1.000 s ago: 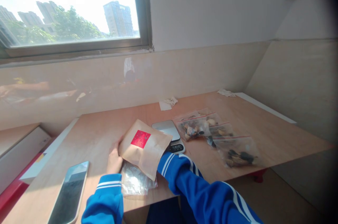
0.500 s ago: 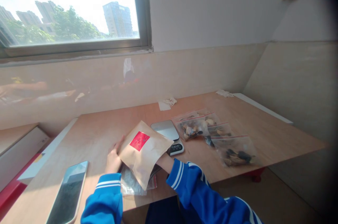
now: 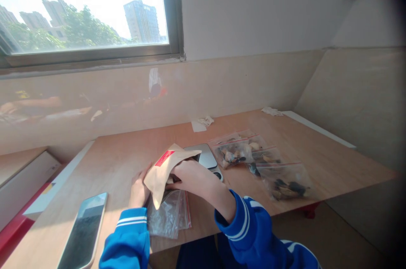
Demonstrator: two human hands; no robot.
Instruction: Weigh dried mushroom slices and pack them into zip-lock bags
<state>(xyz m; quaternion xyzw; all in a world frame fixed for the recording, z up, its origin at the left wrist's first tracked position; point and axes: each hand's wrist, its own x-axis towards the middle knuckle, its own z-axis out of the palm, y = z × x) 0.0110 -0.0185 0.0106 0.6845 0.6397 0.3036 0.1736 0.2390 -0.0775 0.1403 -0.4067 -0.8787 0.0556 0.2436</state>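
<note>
A brown paper pouch [image 3: 160,171] with a red label is tipped up on its edge near the front of the wooden table [image 3: 120,163]. My left hand [image 3: 138,189] grips its lower left side. My right hand [image 3: 187,175] is curled at the pouch's open right end, fingers hidden inside or behind it. Under both lies a small stack of empty clear zip bags [image 3: 168,216]. A small digital scale [image 3: 206,158] sits just behind my right hand.
Several clear zip bags of dark and pale pieces [image 3: 253,157] lie to the right of the scale. A smartphone [image 3: 83,230] rests at the front left. Crumpled paper scraps [image 3: 202,123] sit by the back wall. A white box [image 3: 22,188] stands left of the table.
The pouch has tilted from lying flat to standing on edge. My right hand came out from under it and now sits at its open end; the empty bags show more.
</note>
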